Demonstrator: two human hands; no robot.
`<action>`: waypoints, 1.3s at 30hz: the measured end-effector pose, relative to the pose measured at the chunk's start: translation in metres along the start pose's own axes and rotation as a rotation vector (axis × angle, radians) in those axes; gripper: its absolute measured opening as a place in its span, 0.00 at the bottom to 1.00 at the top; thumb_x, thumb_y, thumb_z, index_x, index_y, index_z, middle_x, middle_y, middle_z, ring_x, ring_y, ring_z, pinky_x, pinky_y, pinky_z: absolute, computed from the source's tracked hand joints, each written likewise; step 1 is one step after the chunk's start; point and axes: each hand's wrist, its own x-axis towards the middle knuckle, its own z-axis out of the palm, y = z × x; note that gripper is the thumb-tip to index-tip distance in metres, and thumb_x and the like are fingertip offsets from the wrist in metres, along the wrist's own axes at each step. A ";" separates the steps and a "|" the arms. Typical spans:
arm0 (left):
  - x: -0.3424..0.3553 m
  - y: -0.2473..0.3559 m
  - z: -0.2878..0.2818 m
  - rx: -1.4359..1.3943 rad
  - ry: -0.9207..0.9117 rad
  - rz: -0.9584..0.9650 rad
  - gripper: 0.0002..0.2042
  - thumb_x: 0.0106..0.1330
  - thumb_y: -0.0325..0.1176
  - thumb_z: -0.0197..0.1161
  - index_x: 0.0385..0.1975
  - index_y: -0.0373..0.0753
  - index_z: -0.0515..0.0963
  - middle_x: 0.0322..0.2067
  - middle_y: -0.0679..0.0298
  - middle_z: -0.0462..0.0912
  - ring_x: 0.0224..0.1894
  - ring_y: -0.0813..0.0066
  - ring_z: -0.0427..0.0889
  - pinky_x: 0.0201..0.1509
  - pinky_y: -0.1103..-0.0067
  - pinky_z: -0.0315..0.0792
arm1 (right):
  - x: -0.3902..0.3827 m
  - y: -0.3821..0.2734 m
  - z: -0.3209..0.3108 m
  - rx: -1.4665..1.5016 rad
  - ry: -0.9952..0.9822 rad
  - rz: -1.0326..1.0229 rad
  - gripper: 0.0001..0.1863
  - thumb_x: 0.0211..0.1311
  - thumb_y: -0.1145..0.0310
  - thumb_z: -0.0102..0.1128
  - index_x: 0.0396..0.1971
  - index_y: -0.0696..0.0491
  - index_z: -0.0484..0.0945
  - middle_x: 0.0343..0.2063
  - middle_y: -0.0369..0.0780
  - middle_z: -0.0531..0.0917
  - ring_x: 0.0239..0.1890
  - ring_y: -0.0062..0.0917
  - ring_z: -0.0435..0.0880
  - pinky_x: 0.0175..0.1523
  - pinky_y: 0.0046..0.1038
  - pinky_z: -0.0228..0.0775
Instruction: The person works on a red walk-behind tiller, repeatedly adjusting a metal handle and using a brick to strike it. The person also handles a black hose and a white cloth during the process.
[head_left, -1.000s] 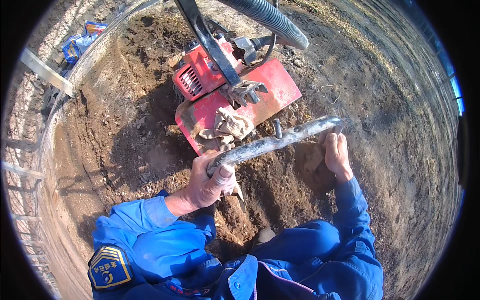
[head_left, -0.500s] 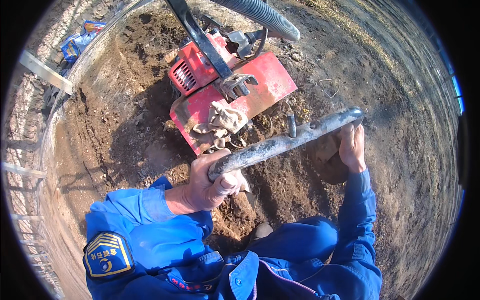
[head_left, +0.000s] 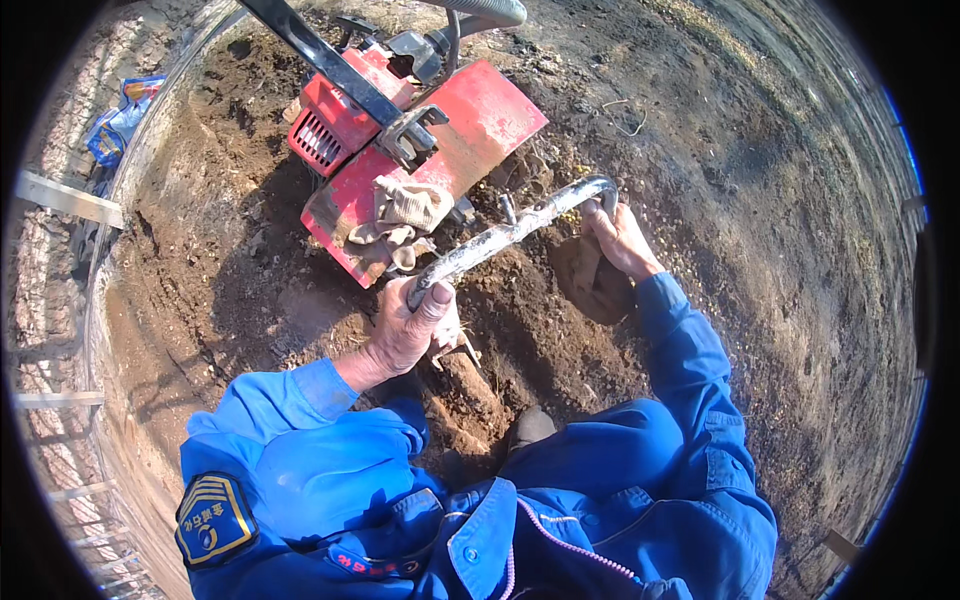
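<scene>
My left hand (head_left: 404,332) is wrapped round the near left end of a worn grey metal pipe handle (head_left: 500,236), bent at both ends and with a short peg standing up from its middle. Around its far right bend curl the fingers of my right hand (head_left: 624,240). Just beyond the pipe stands a small red engine-driven tiller (head_left: 335,125) with a red guard (head_left: 490,120) and a black arm ending in a metal bracket (head_left: 408,135). A dirty pale work glove (head_left: 408,208) lies on the guard. What is under my left palm is hidden.
Loose brown soil (head_left: 240,300) surrounds the tiller, with a dark shoe (head_left: 530,427) near my knees. A ribbed grey hose (head_left: 490,14) runs off the top. At the left are a sheeted edge with pale slats (head_left: 70,198) and a blue bag (head_left: 120,125).
Both hands have carried the pipe handle leftward and farther from me, closer to the tiller's guard. The whole scene has shifted up and left in the view.
</scene>
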 end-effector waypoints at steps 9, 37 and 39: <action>-0.011 -0.024 0.003 0.429 -0.256 -0.082 0.28 0.64 0.60 0.71 0.29 0.35 0.78 0.20 0.75 0.71 0.26 0.88 0.66 0.28 0.82 0.64 | -0.067 -0.006 -0.027 -0.072 -0.243 0.077 0.29 0.63 0.54 0.69 0.58 0.56 0.77 0.44 0.40 0.84 0.49 0.29 0.81 0.58 0.36 0.74; -0.010 -0.012 0.028 0.605 -0.414 -0.043 0.26 0.68 0.55 0.70 0.32 0.32 0.82 0.17 0.64 0.75 0.24 0.82 0.70 0.27 0.73 0.69 | -0.089 -0.160 -0.001 -0.389 -0.231 -0.140 0.09 0.59 0.71 0.72 0.25 0.58 0.80 0.20 0.42 0.77 0.22 0.32 0.78 0.28 0.32 0.67; -0.010 -0.013 0.025 0.580 -0.408 -0.088 0.27 0.67 0.56 0.70 0.30 0.31 0.80 0.17 0.64 0.76 0.24 0.82 0.71 0.27 0.73 0.69 | -0.088 -0.163 0.000 -0.369 -0.233 -0.098 0.08 0.60 0.71 0.72 0.26 0.58 0.81 0.21 0.41 0.79 0.23 0.28 0.79 0.29 0.31 0.68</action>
